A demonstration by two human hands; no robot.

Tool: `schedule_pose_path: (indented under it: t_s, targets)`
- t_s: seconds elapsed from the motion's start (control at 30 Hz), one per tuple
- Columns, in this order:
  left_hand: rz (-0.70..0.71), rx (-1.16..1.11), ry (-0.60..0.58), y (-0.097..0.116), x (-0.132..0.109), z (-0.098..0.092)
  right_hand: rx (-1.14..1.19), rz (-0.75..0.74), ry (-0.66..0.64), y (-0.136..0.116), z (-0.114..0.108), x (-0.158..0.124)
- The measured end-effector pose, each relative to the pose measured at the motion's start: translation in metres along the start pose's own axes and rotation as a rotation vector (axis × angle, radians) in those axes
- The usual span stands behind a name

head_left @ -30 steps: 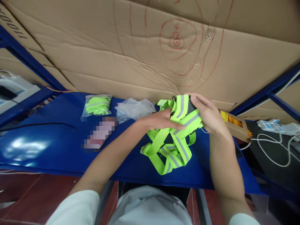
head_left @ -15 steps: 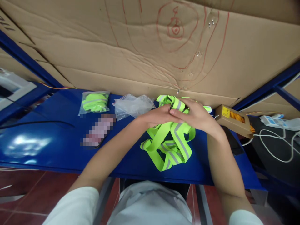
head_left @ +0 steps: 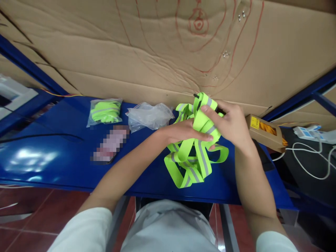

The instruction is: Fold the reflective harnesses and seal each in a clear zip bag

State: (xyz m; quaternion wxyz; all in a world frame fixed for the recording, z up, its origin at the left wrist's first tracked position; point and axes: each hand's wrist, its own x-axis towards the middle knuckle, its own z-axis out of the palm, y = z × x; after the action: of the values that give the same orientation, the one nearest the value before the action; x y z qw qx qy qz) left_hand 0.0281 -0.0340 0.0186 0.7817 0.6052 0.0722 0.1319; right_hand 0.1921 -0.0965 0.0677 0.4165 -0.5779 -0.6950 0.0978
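Observation:
A neon-yellow strap vest with grey reflective stripes (head_left: pixel 195 157) is bunched above the blue table (head_left: pixel 65 157). My left hand (head_left: pixel 183 132) grips its folded upper part from the left, fingers closed over the straps. My right hand (head_left: pixel 229 123) holds the same bundle from the right, thumb and fingers pinched on the top fold. Loose loops of strap hang down and rest on the table.
A bagged neon vest (head_left: pixel 105 111) and an empty clear plastic bag (head_left: pixel 149 116) lie at the table's back. A blurred flat object (head_left: pixel 110 145) lies left of my arms. A small cardboard box (head_left: pixel 265 131) and white cables (head_left: pixel 309 157) sit right. A cardboard sheet (head_left: pixel 157 52) stands behind.
My hands, pressed together over the bundle half a second ago, have come apart a little and lifted the folded top of the vest upward. The hanging loops shifted slightly right.

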Motion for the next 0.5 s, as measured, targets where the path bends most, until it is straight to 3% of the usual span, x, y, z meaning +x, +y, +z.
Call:
schedule_pose_path:
  t_s: [0.2, 0.4, 0.5]
  targets:
    - [0.011, 0.216, -0.07, 0.001, -0.002, -0.015, 0.135, 0.127, -0.062, 0.001, -0.004, 0.0]
    - [-0.038, 0.332, -0.091, 0.001, -0.005, -0.021, 0.359, 0.297, 0.086, 0.017, -0.006, 0.004]
    - [-0.004, 0.289, -0.123, 0.002, -0.003, -0.015, 0.544, 0.447, -0.054, 0.026, 0.002, 0.009]
